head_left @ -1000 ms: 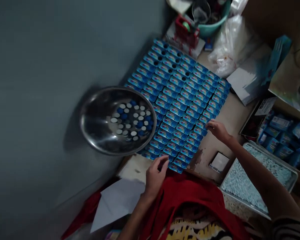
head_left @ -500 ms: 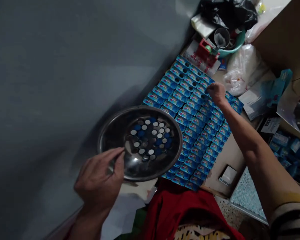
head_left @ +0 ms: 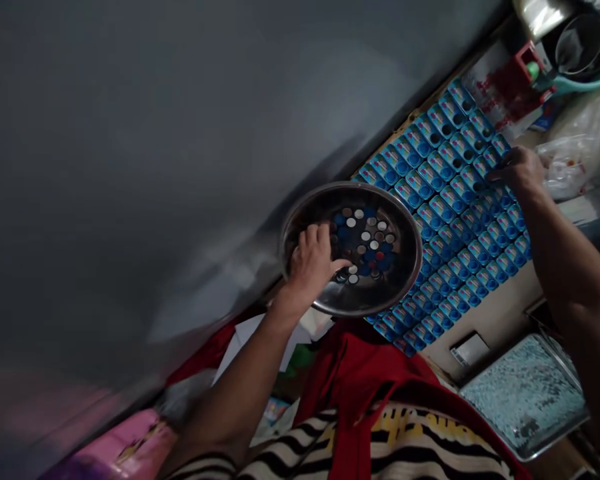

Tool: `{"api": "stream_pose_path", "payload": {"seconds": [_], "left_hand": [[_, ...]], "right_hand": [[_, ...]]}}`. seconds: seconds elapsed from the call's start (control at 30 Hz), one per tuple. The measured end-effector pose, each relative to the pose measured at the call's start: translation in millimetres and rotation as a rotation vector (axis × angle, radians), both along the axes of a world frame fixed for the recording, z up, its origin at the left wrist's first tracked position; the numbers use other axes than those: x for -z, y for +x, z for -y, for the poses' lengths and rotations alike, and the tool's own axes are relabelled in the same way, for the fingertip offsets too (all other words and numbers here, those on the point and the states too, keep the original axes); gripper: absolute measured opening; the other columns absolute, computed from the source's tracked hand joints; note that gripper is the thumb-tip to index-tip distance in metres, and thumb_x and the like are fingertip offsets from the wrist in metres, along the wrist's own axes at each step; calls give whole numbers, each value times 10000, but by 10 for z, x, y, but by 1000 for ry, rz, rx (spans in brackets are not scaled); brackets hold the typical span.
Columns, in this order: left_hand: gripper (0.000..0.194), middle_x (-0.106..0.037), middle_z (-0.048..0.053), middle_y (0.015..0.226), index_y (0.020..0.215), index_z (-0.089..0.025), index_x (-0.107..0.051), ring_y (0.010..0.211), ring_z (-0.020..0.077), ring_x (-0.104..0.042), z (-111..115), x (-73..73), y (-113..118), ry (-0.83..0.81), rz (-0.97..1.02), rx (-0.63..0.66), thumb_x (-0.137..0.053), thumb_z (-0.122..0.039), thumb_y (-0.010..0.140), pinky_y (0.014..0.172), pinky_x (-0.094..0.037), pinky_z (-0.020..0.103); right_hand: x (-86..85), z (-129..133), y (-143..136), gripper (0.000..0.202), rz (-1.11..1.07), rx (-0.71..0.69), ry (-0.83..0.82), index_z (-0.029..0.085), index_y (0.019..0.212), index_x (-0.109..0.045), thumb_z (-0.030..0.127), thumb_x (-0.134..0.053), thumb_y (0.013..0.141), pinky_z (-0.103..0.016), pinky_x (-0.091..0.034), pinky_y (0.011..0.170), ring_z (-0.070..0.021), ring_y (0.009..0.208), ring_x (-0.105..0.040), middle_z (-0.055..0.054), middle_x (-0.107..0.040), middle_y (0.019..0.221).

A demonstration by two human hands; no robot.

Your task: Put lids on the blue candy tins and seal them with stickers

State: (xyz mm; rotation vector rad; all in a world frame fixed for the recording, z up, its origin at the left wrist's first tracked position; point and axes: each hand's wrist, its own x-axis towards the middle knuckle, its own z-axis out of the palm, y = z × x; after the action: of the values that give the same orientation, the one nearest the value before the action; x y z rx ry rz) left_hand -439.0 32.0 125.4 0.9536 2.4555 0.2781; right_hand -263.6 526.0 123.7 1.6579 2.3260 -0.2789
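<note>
My left hand (head_left: pixel 311 259) reaches into a round steel bowl (head_left: pixel 363 308), its thumb spread away from the fingers near several small round discs (head_left: pixel 374 245), white, blue and dark. The fingertips are partly hidden, and no held disc shows. Over the rows of blue printed packs (head_left: pixel 453 200), my right hand (head_left: pixel 520 170) is closed with thumb and fingers pressed together. What it holds, if anything, is too small to make out. Each pack has a round spot at one end. On several packs near the far end, that spot holds a dark disc (head_left: pixel 457 163).
A grey wall (head_left: pixel 180 133) borders the left. A red tape dispenser (head_left: pixel 525 73), a turquoise basin (head_left: pixel 587 81) and clear plastic bags (head_left: pixel 570 160) stand beyond the packs. Nearer are a small white-topped box (head_left: pixel 470 349) and a tray of pale blue bits (head_left: pixel 530 393).
My left hand has gone from a pinch at the bowl's near side to spread fingers inside it. My right hand stays over the packs. The whole view has shifted and turned.
</note>
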Motion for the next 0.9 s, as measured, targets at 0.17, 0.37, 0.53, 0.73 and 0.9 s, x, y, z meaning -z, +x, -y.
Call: {"api": "stream_pose_path", "payload": {"seconds": [0.17,0.37,0.53,0.73,0.9], "left_hand": [[1098,-531,312,1467,1566,-109,-406,1210,486,-674,3,-168,154,-217,0,104,-1005,-310,667,991,-596,526],[1149,-508,367,1446,1624,-10,-309,1162,486,-706,-180,-18,357,-327,37,106,-948,-157,681,935,-616,509],[761,-505,349,1448,1518,-35,-426,1124,441,-747,-276,104,569,-252,173,-172,-726,-125,824,979,-594,535],[519,-582,235,1467,1398,-189,-571,1353,394,-620,-356,311,856,84,364,-581,-606,-236,882,1126,-509,576],[364,-747,137,1269,1184,-190,-701,1273,254,-667,-419,487,808,394,578,-718,-469,-365,965,1153,-503,411]], "right_hand": [[-465,774,-161,352,-68,-131,78,92,1182,-771,355,-787,948,-409,-348,773,-167,912,-644,-249,-757,1168],[-811,2891,-402,302,-69,-646,-384,185,1226,-737,174,-746,924,-314,-518,722,-249,948,-727,-136,-764,1143],[-414,3409,-572,499,79,-625,-459,62,1479,-565,47,-497,985,-393,-620,872,-320,1186,-730,-305,-667,1343],[-191,3538,-349,569,17,-431,-495,54,1591,-363,119,-457,1034,-395,-631,884,-325,1167,-763,-354,-614,1408],[-211,3744,-346,408,-195,-305,-692,119,1453,-460,233,-487,1062,-389,-626,906,-272,1089,-767,-256,-598,1452]]}}
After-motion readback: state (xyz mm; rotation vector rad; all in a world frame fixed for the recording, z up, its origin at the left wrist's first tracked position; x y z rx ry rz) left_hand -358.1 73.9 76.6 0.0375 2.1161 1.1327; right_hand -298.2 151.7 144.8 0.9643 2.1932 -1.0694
